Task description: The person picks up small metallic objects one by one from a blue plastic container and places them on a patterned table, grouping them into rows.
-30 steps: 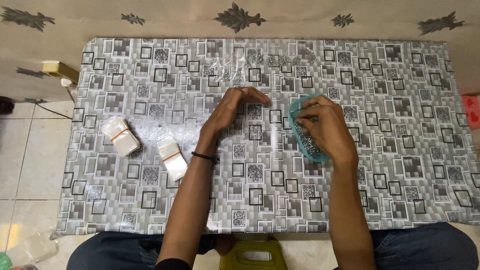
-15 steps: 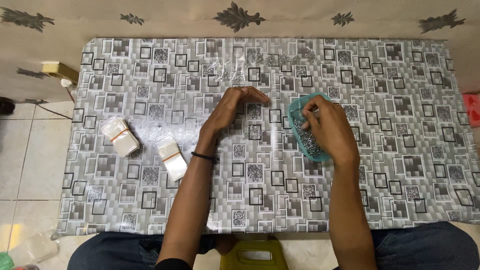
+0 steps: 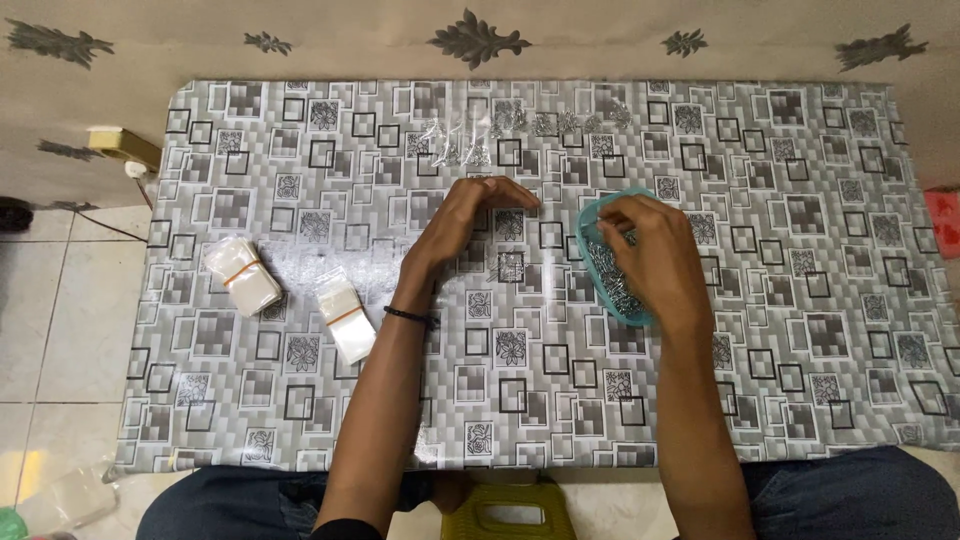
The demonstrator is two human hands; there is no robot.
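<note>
Overhead view of a patterned grey surface (image 3: 300,400). The right hand (image 3: 655,255) reaches into a teal tray (image 3: 590,215) of small metal pieces (image 3: 615,285) right of centre; its fingers are bunched over the pieces, though whether they pinch one cannot be told. The left hand (image 3: 465,215) rests arched just left of the tray, fingers together, fingertips down. Two banded stacks of clear bags (image 3: 243,275) lie well apart at left.

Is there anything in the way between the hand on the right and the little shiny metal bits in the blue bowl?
No, nothing visible is in the way. The right hand is already over the blue bowl, with its fingertips down among the small metal pieces. The left hand rests on the table beside the bowl, not across it.
</note>
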